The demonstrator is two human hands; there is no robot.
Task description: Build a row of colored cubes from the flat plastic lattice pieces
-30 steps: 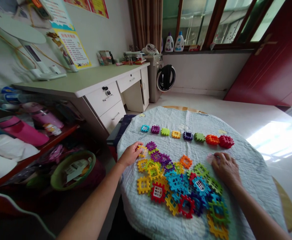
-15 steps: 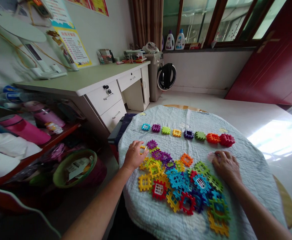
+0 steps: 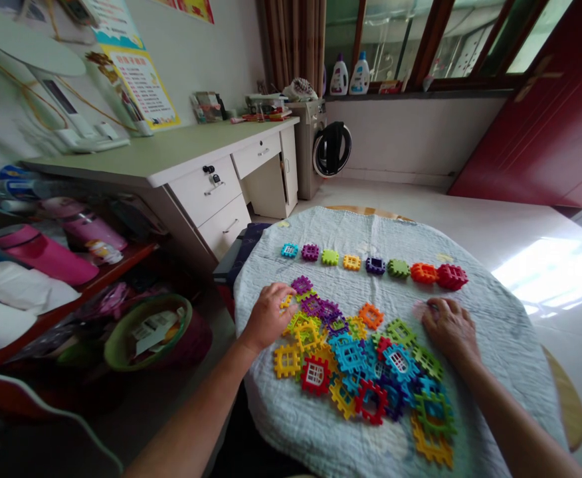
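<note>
A round table under a pale blue quilted cloth (image 3: 495, 332) carries a heap of colourful square interlocking plastic tiles (image 3: 361, 365). Further back, a row of single tiles (image 3: 373, 265) runs from blue at the left to red at the right. My left hand (image 3: 267, 315) lies palm down at the heap's left edge, fingers spread over a yellow tile (image 3: 286, 302) beside a purple one (image 3: 301, 285). My right hand (image 3: 449, 326) rests on the cloth at the heap's right side, its fingertips on a pale pink tile (image 3: 419, 310).
A desk with drawers (image 3: 206, 179) stands to the left, with a green basin (image 3: 146, 332) and pink containers (image 3: 46, 255) on a low shelf beside it. A washing machine (image 3: 321, 149) sits under the window. A red door (image 3: 545, 113) is at the right.
My left hand, which pinched the yellow tile a second ago, has flattened over it and slid slightly down. My right hand has stayed on the pink tile.
</note>
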